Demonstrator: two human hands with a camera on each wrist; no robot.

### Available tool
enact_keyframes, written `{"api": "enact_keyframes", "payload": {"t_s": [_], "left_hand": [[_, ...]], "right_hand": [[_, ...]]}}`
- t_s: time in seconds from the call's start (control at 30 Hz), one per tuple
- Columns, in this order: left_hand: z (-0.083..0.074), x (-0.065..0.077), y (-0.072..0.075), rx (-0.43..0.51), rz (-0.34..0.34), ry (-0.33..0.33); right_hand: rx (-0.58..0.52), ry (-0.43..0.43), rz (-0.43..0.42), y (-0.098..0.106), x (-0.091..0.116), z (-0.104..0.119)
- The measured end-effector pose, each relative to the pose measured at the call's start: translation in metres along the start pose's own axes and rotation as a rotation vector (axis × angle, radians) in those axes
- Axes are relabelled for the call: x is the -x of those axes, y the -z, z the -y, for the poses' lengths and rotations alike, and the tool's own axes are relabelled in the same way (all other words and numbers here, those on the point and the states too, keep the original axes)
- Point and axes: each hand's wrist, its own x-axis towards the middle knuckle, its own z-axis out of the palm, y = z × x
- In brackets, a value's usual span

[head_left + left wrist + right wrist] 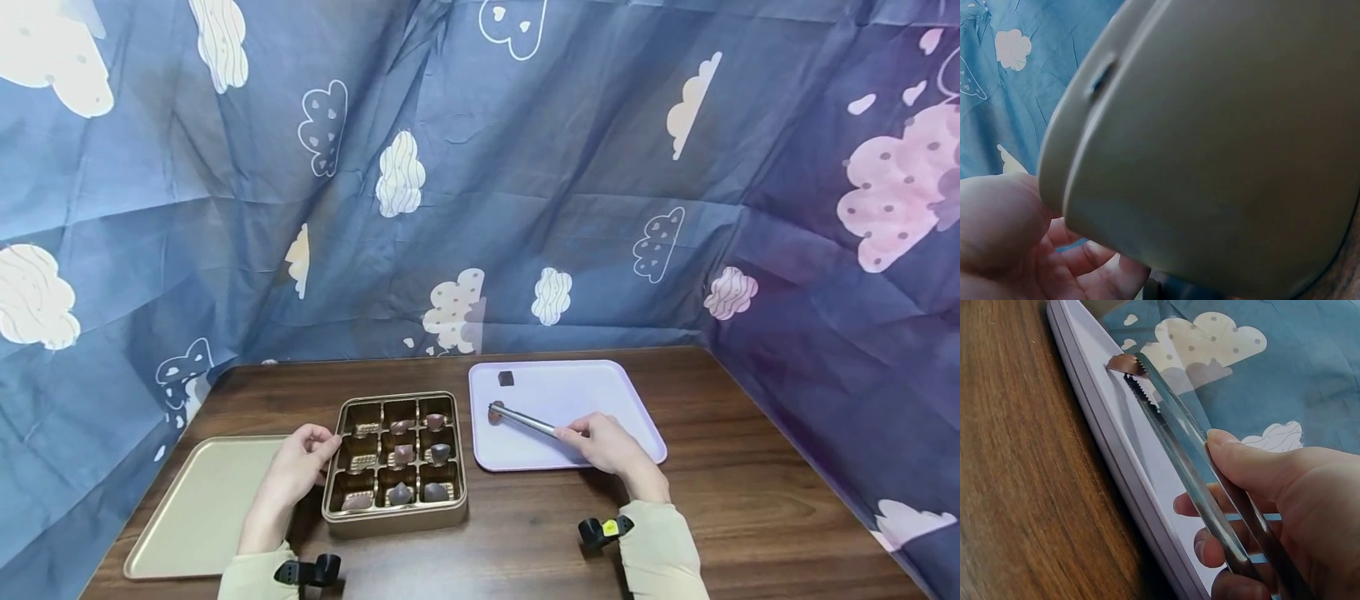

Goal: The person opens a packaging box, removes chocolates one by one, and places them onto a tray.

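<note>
My left hand (300, 467) holds the left edge of a gold tin (397, 522), thumb at the rim; in the left wrist view the fingers (1088, 257) curl by its lower corner. Gold dividers split the tin into several compartments, and dark and reddish-brown chocolates (401, 493) sit in most of them. In my right hand (611, 450) are metal tongs (528, 420), gripped between thumb and fingers. Their serrated tips meet a round brown chocolate (1122, 364) at the left side of the lilac tray (600, 375). A square dark chocolate (506, 378) lies behind it.
A flat gold lid (202, 508) rests on the wooden table (525, 542) left of the tin, partly behind the left forearm. Blue cloth (480, 225) with cloud prints hangs behind and along both sides. A dark camera band (307, 572) is on each sleeve.
</note>
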Motion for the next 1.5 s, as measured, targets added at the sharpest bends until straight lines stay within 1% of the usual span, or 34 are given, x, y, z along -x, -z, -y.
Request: {"api": "enact_keyframes", "payload": {"t_s": [0.13,0.27,0.37,0.6,0.83,1.0,1.17,1.33,1.5], "left_hand": [[-0.002,0.000,0.000,-0.008,0.002,-0.009],[-0.004,0.000,0.001,-0.012,-0.006,-0.008],[-0.004,0.001,0.002,-0.024,0.001,-0.010],[-0.003,0.002,0.001,-0.025,0.007,-0.001],[-0.003,0.001,0.001,-0.021,0.002,0.005],[-0.002,0.001,0.001,-0.022,0.015,-0.002],[-0.001,-0.001,0.001,-0.024,0.015,-0.005],[-0.001,-0.001,0.001,-0.023,0.015,-0.005],[-0.001,0.000,0.001,-0.023,0.013,-0.001]], "right_hand": [[0.024,-0.031,0.015,0.003,0.002,0.001],[0.092,-0.055,0.005,0.009,0.004,0.005],[0.133,-0.073,-0.012,0.014,0.006,0.007],[0.157,-0.058,-0.057,0.023,0.011,0.009],[0.156,0.007,-0.126,0.030,0.012,0.024],[0.156,0.037,-0.150,0.031,0.015,0.040],[0.198,0.082,-0.165,0.031,0.017,0.059],[0.232,0.189,-0.186,0.029,0.019,0.082],[0.253,0.303,-0.175,0.021,0.023,0.106]]}}
